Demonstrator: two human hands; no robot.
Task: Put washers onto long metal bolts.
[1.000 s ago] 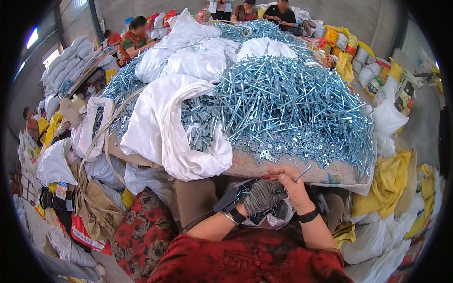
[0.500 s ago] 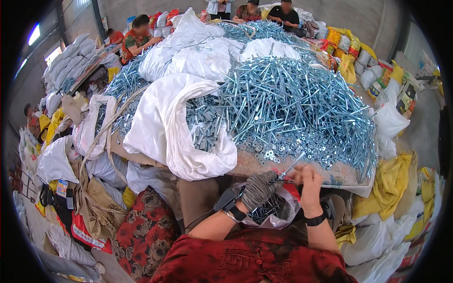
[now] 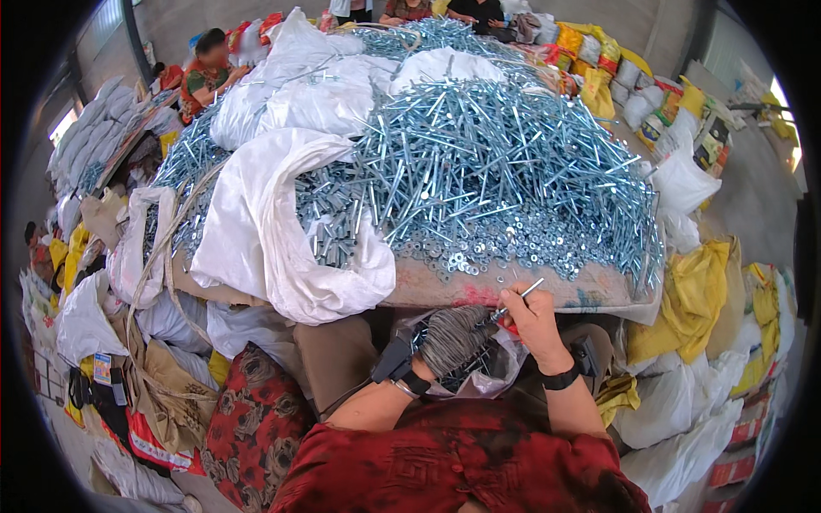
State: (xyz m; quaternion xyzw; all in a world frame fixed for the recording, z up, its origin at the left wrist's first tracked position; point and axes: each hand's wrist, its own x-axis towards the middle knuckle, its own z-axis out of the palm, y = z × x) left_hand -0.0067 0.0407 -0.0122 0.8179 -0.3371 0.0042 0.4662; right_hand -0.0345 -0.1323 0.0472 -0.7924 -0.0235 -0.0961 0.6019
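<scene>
- Pinching a metal rod (image 3: 533, 287), the right hand (image 3: 532, 323) has its fingers bent and closed; the rod slants, its bare upper end showing beyond the fingers.
- Curled in a grey glove, the left hand (image 3: 455, 342) is just beside it, fingertips apparently closed on what seems the lower end of the same rod. The fingers hide most of that end, so I cannot tell which fittings are on it or how firmly they sit.
- Below both hands, between the knees, a clear plastic bag (image 3: 514, 363) lies open with a batch of metal pieces (image 3: 462, 381) inside. These look like the finished share, though glove and shadow prevent a count.
- Beyond the hands, along the near edge of the cloth-covered table (image 3: 590, 293), lie loose washers (image 3: 466, 261).
- Behind them rises a large heap of rods (image 3: 479, 162), and to its left a white sack (image 3: 248, 214) gapes around short metal sleeves (image 3: 329, 205). By amount, I judge far more is left loose than bagged, with the piece in hand partway through.
- Farther off, more white sacks (image 3: 316, 103) rest on the heap; a co-worker (image 3: 205, 81) sits at its far left.
</scene>
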